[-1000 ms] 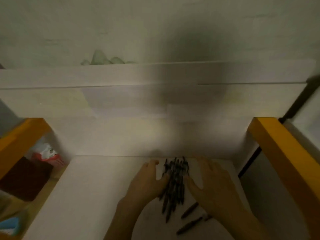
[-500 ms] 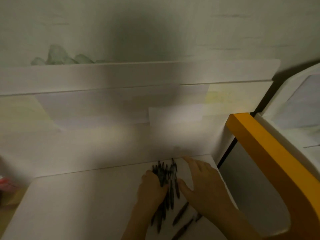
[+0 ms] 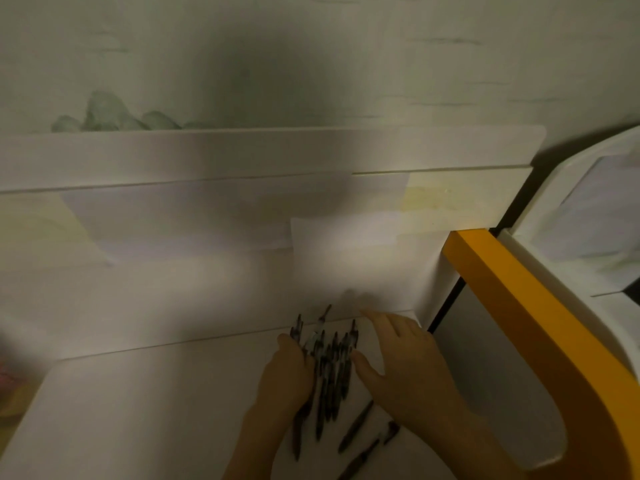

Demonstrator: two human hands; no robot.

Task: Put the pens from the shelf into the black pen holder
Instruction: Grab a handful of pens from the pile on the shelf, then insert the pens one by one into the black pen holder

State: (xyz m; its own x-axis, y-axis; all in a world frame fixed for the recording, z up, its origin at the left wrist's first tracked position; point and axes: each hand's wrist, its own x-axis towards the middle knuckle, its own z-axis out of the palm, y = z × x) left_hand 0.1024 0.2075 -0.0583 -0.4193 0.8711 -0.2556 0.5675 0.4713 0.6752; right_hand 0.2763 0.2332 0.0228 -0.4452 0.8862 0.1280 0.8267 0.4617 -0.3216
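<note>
1. A bunch of dark pens (image 3: 329, 368) is seen lying on the white shelf (image 3: 156, 403), near its back-right corner, btwn both hands.
2. The left hand (image 3: 285, 379) is curled round the bunch from the left; fingertips are hidden under the pens, so exact grip can't be told.
3. The right hand (image 3: 401, 365) is held flat w/ fingers straight and slightly spread, thumb tip touching the bunch's right side.
4. Two or three loose pens (image 3: 356, 426) are left nearer the front, below the right wrist.
5. A yellow frame edge (image 3: 512, 306) is seen to the right.
</note>
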